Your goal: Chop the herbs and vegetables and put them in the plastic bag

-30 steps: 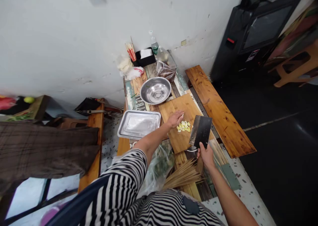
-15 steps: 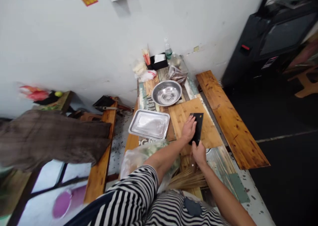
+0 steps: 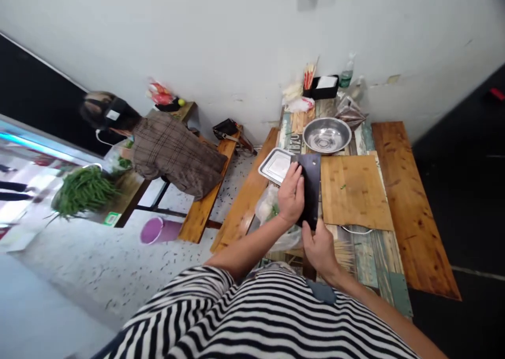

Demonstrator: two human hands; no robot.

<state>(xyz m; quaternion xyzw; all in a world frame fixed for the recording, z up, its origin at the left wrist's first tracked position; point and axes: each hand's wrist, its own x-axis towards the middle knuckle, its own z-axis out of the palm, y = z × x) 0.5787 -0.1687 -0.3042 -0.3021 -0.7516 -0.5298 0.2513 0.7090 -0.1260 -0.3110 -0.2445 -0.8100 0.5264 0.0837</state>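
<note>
A dark, broad cleaver point(image 3: 311, 183) is held left of the wooden cutting board point(image 3: 355, 191), partly over the metal tray point(image 3: 274, 164). My right hand point(image 3: 320, 249) is closed round its handle, most of which is hidden. Against the left side of the blade lies my left hand point(image 3: 291, 196), fingers stretched and the thumb along them; whether anything is under the palm cannot be seen. A few green bits point(image 3: 343, 186) dot the board. Below my left hand sits a clear plastic bag point(image 3: 265, 207) with pale and green contents.
Behind the board stands a metal bowl point(image 3: 327, 136). Bags, chopsticks and a bottle point(image 3: 346, 72) are by the wall. Benches point(image 3: 418, 212) flank the table. At the left, another person point(image 3: 177, 154) sits near a heap of greens point(image 3: 82, 191); a purple bucket point(image 3: 161, 231) is on the floor.
The view has swung left, bringing the other person into sight. My hands have moved the cleaver leftward off the cutting board, over toward the tray and bag.
</note>
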